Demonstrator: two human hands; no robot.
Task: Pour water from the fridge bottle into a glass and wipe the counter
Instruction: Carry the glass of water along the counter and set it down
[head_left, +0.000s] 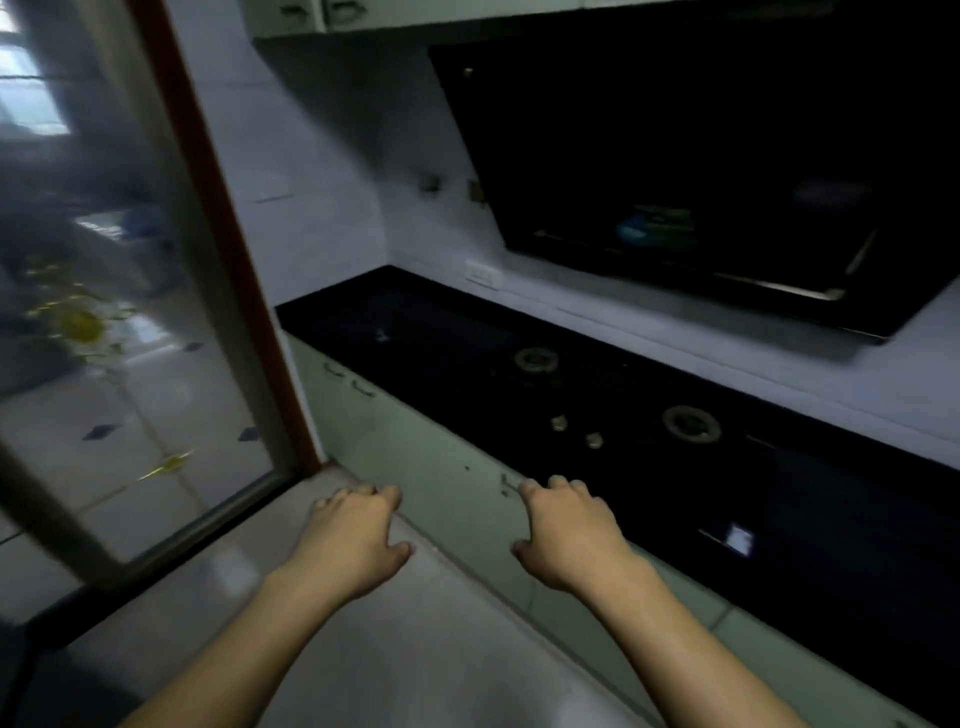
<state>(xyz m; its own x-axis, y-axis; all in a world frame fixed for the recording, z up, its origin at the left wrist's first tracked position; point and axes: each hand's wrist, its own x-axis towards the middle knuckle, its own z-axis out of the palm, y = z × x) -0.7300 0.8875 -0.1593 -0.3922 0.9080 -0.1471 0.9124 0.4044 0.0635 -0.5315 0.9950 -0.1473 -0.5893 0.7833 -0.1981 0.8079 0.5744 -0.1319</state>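
A black counter (415, 317) runs from the left corner to the right, with a built-in gas hob set into it. No bottle, glass or cloth is in view. My left hand (353, 535) hangs out in front of me over the floor, palm down, fingers loosely curled, holding nothing. My right hand (566, 530) is held the same way in front of the pale green cabinet fronts (415, 441), below the counter's front edge, and is also empty.
Two burners (536, 359) (691, 423) and two knobs (576, 431) sit on the hob. A black range hood (701, 156) slopes out over the counter. A glass sliding door with a brown frame (228, 249) stands at the left. Pale floor tiles (415, 649) lie below.
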